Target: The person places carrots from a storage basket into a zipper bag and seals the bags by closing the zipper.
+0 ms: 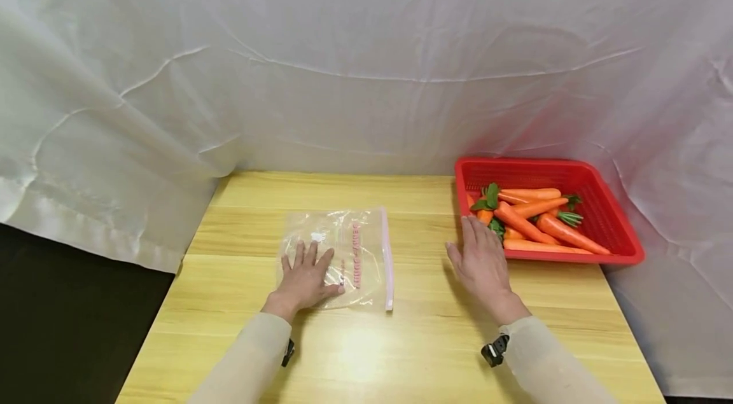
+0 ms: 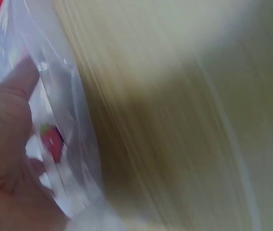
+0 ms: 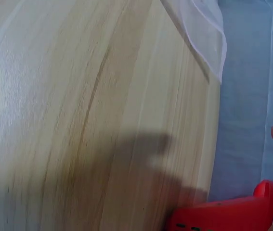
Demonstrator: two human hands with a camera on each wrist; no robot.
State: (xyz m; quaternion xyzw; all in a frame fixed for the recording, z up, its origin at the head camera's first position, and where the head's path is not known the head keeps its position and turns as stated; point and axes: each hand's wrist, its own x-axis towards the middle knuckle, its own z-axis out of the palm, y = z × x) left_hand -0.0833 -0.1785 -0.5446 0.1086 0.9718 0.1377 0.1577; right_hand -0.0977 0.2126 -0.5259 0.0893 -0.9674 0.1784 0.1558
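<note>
A clear plastic zip bag (image 1: 369,257) with pink print and a pinkish zip edge lies flat on the wooden table. My left hand (image 1: 306,280) rests on its left part, fingers spread. The left wrist view shows the thumb (image 2: 23,79) over the plastic and a small red printed picture (image 2: 53,142) on the bag. At the front left corner of the red basket (image 1: 621,229) is my right hand (image 1: 483,261), fingers extended and fingertips right at the rim. Inside the basket are several carrots (image 1: 521,222) with green tops. Only the right hand's edge shows in the right wrist view.
The wooden table (image 1: 429,353) spans the front. Pale cloth (image 1: 366,118) hangs behind it and at both sides. A dark area (image 1: 74,315) lies beyond the table's left edge. Black straps (image 1: 495,350) circle the wrists.
</note>
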